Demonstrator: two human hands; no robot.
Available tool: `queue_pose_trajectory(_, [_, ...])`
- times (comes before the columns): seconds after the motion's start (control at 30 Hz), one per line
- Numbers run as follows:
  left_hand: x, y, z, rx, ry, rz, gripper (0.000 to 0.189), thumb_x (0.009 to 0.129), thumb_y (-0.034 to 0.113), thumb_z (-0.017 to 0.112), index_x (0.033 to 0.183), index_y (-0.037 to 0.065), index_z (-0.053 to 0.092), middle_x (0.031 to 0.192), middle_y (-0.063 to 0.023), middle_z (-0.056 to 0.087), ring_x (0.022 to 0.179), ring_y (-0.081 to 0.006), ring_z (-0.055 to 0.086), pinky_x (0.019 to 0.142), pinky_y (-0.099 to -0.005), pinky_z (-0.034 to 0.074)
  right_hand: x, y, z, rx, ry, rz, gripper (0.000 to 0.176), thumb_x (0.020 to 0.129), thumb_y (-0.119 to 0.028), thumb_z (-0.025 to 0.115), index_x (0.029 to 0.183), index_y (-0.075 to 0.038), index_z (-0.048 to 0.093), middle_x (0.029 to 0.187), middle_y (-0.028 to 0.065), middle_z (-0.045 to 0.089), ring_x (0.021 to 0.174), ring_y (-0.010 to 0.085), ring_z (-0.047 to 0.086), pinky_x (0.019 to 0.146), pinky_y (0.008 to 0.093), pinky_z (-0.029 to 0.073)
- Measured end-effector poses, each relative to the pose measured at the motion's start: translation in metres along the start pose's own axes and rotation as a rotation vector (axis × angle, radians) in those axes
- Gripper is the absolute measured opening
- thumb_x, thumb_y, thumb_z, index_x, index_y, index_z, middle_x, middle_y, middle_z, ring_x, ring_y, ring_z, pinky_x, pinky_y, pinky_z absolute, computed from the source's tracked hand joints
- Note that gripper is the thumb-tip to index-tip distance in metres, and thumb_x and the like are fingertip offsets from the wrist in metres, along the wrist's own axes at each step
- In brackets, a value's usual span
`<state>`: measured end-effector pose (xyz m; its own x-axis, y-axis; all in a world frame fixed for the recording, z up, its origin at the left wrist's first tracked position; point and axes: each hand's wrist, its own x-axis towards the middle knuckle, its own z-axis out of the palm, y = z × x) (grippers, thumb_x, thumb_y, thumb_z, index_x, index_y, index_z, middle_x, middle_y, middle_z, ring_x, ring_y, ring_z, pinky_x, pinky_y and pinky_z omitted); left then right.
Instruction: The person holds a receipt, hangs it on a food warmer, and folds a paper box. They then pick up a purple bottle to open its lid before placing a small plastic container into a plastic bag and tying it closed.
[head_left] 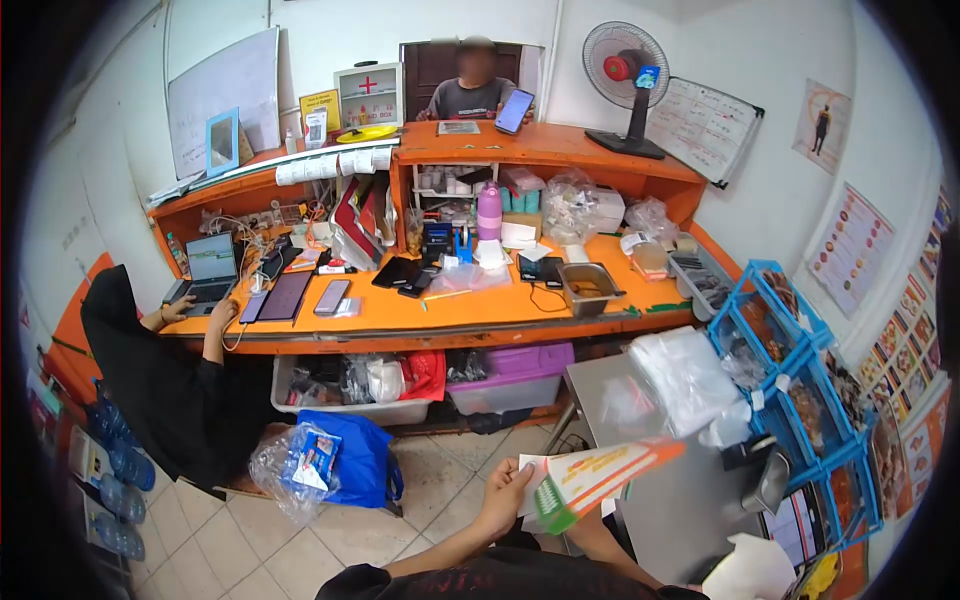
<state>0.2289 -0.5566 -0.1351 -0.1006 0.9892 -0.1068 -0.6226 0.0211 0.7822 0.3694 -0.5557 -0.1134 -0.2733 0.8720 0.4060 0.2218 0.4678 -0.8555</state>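
Low in the middle of the head view, my left hand (507, 490) is closed, its thumb pressing the white paper edge at the left end of a printed paper wrapper (598, 476). This wrapper is white with orange stripes and lettering and a green end, and it tapers to the upper right. My right hand (594, 533) comes up behind the wrapper, which hides its fingers. Beside the wrapper, on the right, is a grey metal table (668, 520) bearing a stack of clear plastic bags (685, 370).
Ahead runs an orange counter (420, 318) with a metal pan (590, 284). Blue crates (790, 350) stand at right. A person in black (150, 380) works at a laptop (212, 262); another (478, 95) holds a phone (514, 111) behind the counter. A blue bag (360, 460) sits front left.
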Motion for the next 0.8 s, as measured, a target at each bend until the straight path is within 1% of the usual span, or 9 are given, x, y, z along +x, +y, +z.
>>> queue_pose_trajectory(0.13, [0.056,0.015,-0.007,0.039,0.004,-0.076,0.010,0.092,0.012,0.053,0.094,0.003,0.055,0.082,-0.0051,0.064,0.071,-0.0061,0.058,0.065,-0.0209,0.046,0.043,0.059,0.020,0.138,-0.125,0.050,0.043,0.082,-0.011,0.064,0.120,-0.002,0.045,0.111,0.0104,0.055,0.100,0.0198,0.054,0.087,0.0322,0.043])
queue_pose_trajectory(0.23, [0.106,0.026,-0.003,0.087,-0.025,-0.009,0.009,0.090,0.010,0.055,0.093,0.002,0.057,0.085,-0.0054,0.065,0.071,-0.0056,0.057,0.065,-0.0199,0.045,0.097,0.099,0.023,0.740,-0.174,0.177,0.045,0.081,-0.012,0.065,0.121,-0.004,0.046,0.111,0.0098,0.054,0.101,0.0201,0.053,0.086,0.0311,0.043])
queue_pose_trajectory(0.27, [0.122,0.032,0.002,0.128,-0.037,0.045,0.007,0.089,0.009,0.055,0.090,0.003,0.058,0.086,-0.0068,0.065,0.068,-0.0051,0.056,0.061,-0.0198,0.044,0.114,0.102,0.020,0.751,-0.174,0.177,0.045,0.081,-0.012,0.065,0.121,-0.004,0.046,0.111,0.0098,0.054,0.101,0.0201,0.053,0.086,0.0311,0.043])
queue_pose_trajectory(0.4, [0.181,0.048,-0.001,0.346,-0.076,0.005,0.007,0.089,0.009,0.056,0.091,0.004,0.061,0.091,-0.0017,0.065,0.072,-0.0035,0.054,0.064,-0.0203,0.043,0.170,0.118,0.008,-0.046,-0.054,-0.018,0.040,0.080,-0.009,0.064,0.118,-0.004,0.050,0.108,0.0089,0.055,0.098,0.0184,0.054,0.086,0.0306,0.043])
queue_pose_trajectory(0.47, [0.203,0.052,0.004,0.286,-0.025,-0.001,0.008,0.089,0.011,0.057,0.090,0.005,0.062,0.094,-0.0008,0.065,0.071,-0.0022,0.052,0.062,-0.0193,0.041,0.211,0.110,0.013,0.326,-0.059,0.050,0.029,0.080,-0.006,0.063,0.108,-0.004,0.058,0.097,0.0075,0.060,0.090,0.0151,0.057,0.077,0.0281,0.046])
queue_pose_trajectory(0.53, [0.220,0.056,0.003,0.240,0.020,0.034,0.010,0.089,0.013,0.059,0.090,0.005,0.063,0.076,0.0044,0.059,0.063,-0.0002,0.044,0.055,-0.0175,0.032,0.232,0.116,0.017,0.220,-0.070,0.111,0.022,0.080,-0.004,0.062,0.103,-0.002,0.060,0.090,0.0066,0.061,0.084,0.0134,0.058,0.072,0.0263,0.047])
queue_pose_trajectory(0.6, [0.235,0.062,0.000,0.288,0.029,0.089,0.009,0.088,0.012,0.059,0.091,0.004,0.063,0.079,0.0027,0.061,0.065,-0.0008,0.046,0.057,-0.0175,0.035,0.255,0.121,0.024,0.108,-0.074,0.165,0.016,0.081,-0.002,0.061,0.097,-0.001,0.063,0.083,0.0057,0.062,0.078,0.0118,0.059,0.066,0.0246,0.047])
queue_pose_trajectory(0.67, [0.250,0.068,-0.007,0.336,0.031,0.141,0.008,0.087,0.010,0.060,0.091,0.003,0.063,0.081,0.0009,0.063,0.067,-0.0014,0.048,0.058,-0.0176,0.037,0.275,0.124,0.038,0.269,0.012,0.054,0.012,0.082,0.000,0.060,0.093,0.000,0.065,0.076,0.0048,0.063,0.069,0.0105,0.060,0.058,0.0233,0.047])
queue_pose_trajectory(0.8, [0.294,0.078,-0.033,0.341,0.056,0.064,0.008,0.087,0.005,0.059,0.091,0.000,0.064,0.085,-0.0055,0.066,0.075,-0.0067,0.057,0.068,-0.0206,0.045,0.311,0.137,0.056,0.281,-0.018,0.144,0.012,0.083,0.000,0.061,0.094,0.003,0.063,0.081,0.0069,0.065,0.073,0.0110,0.063,0.064,0.0231,0.051])
